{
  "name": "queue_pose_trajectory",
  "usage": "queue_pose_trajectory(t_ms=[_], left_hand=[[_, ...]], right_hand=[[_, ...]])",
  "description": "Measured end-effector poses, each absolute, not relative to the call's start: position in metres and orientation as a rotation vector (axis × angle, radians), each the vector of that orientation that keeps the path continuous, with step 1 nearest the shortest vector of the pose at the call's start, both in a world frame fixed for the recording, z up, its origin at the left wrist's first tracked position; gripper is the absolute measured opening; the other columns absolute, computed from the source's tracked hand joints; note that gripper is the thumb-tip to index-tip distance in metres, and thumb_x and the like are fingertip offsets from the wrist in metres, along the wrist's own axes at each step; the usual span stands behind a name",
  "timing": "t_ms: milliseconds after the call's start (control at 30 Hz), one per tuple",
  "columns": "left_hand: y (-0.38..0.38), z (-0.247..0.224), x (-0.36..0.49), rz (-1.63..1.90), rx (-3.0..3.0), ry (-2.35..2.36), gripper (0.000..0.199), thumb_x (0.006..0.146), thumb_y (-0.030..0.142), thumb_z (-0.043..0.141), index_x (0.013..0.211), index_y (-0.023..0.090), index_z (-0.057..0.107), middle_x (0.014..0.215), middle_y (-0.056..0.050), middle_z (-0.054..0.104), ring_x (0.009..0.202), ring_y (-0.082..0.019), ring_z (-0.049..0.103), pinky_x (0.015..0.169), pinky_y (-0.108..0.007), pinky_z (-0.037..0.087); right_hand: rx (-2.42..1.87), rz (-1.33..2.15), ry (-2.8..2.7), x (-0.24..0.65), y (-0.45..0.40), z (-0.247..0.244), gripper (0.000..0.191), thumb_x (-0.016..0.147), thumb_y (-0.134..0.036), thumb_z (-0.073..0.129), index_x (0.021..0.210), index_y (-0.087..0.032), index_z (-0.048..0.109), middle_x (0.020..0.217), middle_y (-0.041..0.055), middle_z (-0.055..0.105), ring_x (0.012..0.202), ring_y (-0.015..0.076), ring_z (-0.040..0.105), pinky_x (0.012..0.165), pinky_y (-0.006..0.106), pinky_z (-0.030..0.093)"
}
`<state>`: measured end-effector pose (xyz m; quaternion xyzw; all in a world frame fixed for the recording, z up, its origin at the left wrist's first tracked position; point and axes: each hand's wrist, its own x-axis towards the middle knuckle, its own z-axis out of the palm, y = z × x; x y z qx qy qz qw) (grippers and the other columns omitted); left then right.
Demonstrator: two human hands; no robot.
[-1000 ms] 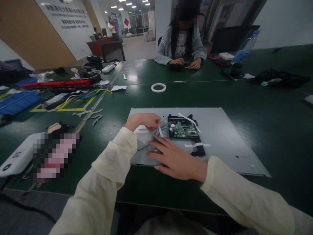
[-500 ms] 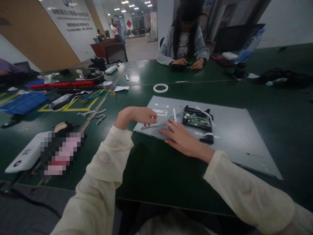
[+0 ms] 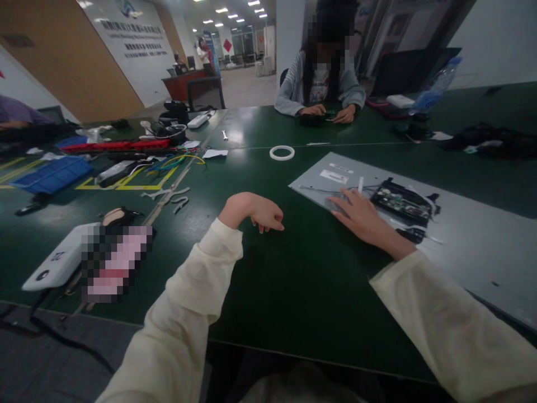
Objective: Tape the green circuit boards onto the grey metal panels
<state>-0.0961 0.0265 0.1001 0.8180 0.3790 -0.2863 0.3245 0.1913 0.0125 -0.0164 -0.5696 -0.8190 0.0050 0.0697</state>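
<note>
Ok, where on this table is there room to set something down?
Bare dark-green tabletop lies between the left hand and the flat rectangular grey panel, and beyond that hand up to the white tape ring. Crowded: left side, around the blue plastic bin.

Flat grey rectangular panel, smooth metal with a dull sheen; black open frame, matt plastic; dark green bench, smooth and glossy; loose cream sleeves, softly wrinkled cloth; blue rectangular bin, plastic; small silver wrench, shiny metal
</note>
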Motion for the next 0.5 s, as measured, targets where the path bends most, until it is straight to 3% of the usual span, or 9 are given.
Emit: queue_pose_trajectory(t_ms=[333, 500], left_hand=[[0.023, 0.093, -0.089, -0.776, 2.152, 1.001, 0.035, 0.086, 0.046, 0.047, 0.105, 0.018, 0.055, 0.096, -0.007, 0.066, 0.08, -0.017, 0.062, 0.07, -0.029, 0.049], [0.022, 0.085, -0.082, -0.808, 2.135, 1.02, 0.035, 0.085, 0.046, 0.051, 0.105, 0.018, 0.053, 0.091, -0.007, 0.065, 0.076, -0.018, 0.061, 0.067, -0.03, 0.048]], right_hand=[[-2.165, -0.124, -2.156, 0.262, 0.04, -0.022, 0.056, 0.093, -0.052, 0.021, 0.136, -0.023, 0.04, 0.144, 0.0161, 0.029, 0.128, 0.0355, 0.031, 0.097, 0.056, 0.034], [-2.245, -0.22, -2.053, 0.287, 0.042, -0.023, 0.058, 0.093, -0.053, 0.017, 0.135, -0.022, 0.042, 0.14, 0.02, 0.032, 0.123, 0.039, 0.035, 0.087, 0.055, 0.037]])
